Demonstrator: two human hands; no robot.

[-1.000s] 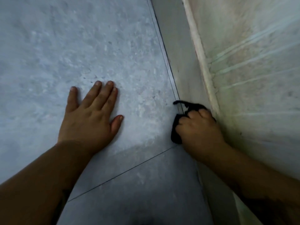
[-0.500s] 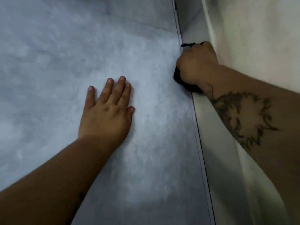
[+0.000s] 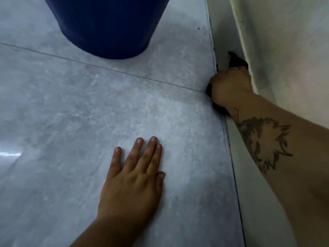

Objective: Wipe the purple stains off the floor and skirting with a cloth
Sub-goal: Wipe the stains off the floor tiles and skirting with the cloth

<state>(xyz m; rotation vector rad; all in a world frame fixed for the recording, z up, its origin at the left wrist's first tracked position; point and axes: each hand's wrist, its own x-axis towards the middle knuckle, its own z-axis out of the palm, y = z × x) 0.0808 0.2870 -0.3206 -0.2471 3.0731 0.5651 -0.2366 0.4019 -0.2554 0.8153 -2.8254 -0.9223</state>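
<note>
My right hand [image 3: 229, 86] is closed on a black cloth [image 3: 235, 61] and presses it against the grey skirting [image 3: 220, 32] where it meets the floor. Only scraps of the cloth show above and below the fist. My left hand [image 3: 135, 179] lies flat on the grey tiled floor [image 3: 89, 113], fingers spread, well to the left and nearer me than the right hand. No purple stain is plainly visible; a small dark speck [image 3: 198, 28] sits on the floor near the skirting.
A big dark blue bucket or bin [image 3: 106, 24] stands on the floor at the top, left of the skirting. The pale wall [image 3: 284, 41] rises on the right. Tile joints cross the floor diagonally.
My right hand with the cloth has slid forward along the skirting, away from me. The view has shifted forward, bringing the blue bin into sight. The left hand stays flat on the floor.
</note>
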